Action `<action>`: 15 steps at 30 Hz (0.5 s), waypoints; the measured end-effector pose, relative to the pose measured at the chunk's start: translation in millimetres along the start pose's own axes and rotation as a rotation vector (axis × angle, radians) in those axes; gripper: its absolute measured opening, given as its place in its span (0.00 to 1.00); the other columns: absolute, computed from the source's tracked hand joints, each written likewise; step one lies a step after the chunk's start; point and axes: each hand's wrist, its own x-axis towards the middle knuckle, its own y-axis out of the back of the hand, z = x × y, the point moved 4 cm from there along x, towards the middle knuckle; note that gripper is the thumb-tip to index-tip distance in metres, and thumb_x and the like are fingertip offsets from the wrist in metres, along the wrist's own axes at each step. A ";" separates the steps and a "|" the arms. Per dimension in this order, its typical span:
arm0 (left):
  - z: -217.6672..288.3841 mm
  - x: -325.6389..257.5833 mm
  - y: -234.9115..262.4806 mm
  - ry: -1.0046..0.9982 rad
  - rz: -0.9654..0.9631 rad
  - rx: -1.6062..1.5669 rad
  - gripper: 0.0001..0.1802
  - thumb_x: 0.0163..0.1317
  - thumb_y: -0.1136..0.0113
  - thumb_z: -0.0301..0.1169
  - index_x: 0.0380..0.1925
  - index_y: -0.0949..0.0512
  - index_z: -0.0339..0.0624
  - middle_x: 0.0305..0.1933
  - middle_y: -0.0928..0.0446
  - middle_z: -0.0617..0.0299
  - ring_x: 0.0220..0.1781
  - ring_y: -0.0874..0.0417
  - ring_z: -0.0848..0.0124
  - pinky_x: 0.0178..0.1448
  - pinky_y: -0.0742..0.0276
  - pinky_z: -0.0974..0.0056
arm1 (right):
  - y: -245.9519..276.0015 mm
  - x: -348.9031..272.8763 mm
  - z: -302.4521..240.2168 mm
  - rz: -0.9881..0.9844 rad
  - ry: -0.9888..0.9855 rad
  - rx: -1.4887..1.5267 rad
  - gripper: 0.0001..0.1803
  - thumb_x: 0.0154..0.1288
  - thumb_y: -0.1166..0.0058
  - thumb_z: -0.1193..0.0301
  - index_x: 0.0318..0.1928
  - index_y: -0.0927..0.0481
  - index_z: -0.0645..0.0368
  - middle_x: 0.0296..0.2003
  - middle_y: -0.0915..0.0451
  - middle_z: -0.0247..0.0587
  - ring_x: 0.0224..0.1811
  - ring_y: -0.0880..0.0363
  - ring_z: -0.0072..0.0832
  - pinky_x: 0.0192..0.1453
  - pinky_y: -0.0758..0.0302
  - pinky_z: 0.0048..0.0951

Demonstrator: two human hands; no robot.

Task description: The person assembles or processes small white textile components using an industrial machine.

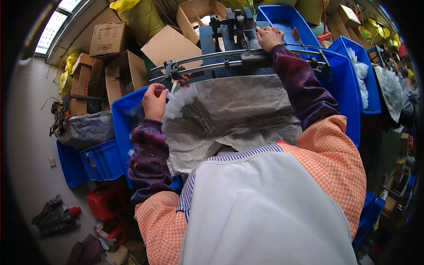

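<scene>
My left hand (154,102) is raised over the left blue bin's edge, thumb and fingers pinched together. What sits in the pinch, if anything, is too small to make out. Beside it, translucent plastic pieces (180,100) with thin metal wires (198,119) fan out on a grey cloth (247,95). My right hand (270,39) reaches far forward to a dark blue metal machine (232,33), its fingers curled at the machine's right side. Whatever those fingers grip is hidden. Two metal rails (198,62) run across in front of the machine, below that hand.
Blue bins (346,95) flank the cloth, and another blue bin (360,66) to the right holds translucent pieces. Open cardboard boxes (172,49) and a yellow sack (139,17) stand behind at the left. A red stool (107,201) is low at the left.
</scene>
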 end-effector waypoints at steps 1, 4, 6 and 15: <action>-13.0 1.8 -0.5 0.001 0.005 0.000 0.07 0.48 0.40 0.26 0.27 0.26 0.38 0.21 0.24 0.64 0.22 0.26 0.78 0.27 0.31 0.73 | 1.9 0.7 0.8 0.002 0.004 0.001 0.18 0.60 0.63 0.57 0.49 0.28 0.41 0.47 0.31 0.35 0.56 0.43 0.36 0.57 0.55 0.45; -18.6 5.5 0.0 0.059 0.036 -0.281 0.07 0.50 0.41 0.25 0.29 0.27 0.37 0.22 0.25 0.64 0.21 0.28 0.80 0.26 0.32 0.75 | -2.0 0.0 14.6 -0.040 -0.007 0.002 0.18 0.60 0.63 0.57 0.49 0.28 0.41 0.48 0.31 0.37 0.56 0.44 0.35 0.58 0.54 0.47; -14.7 3.6 7.5 0.041 0.074 -0.292 0.07 0.50 0.41 0.25 0.28 0.28 0.36 0.22 0.25 0.65 0.21 0.28 0.81 0.26 0.32 0.75 | 1.2 -1.3 26.1 0.003 -0.020 0.009 0.18 0.60 0.62 0.58 0.48 0.27 0.44 0.48 0.32 0.39 0.55 0.40 0.39 0.58 0.48 0.45; -40.5 -21.5 9.1 0.108 0.164 -0.241 0.04 0.51 0.42 0.24 0.27 0.27 0.37 0.22 0.26 0.66 0.22 0.27 0.81 0.27 0.31 0.76 | 14.8 21.7 49.7 -0.041 0.088 0.117 0.12 0.59 0.59 0.64 0.40 0.26 0.52 0.42 0.27 0.43 0.44 0.27 0.41 0.46 0.31 0.39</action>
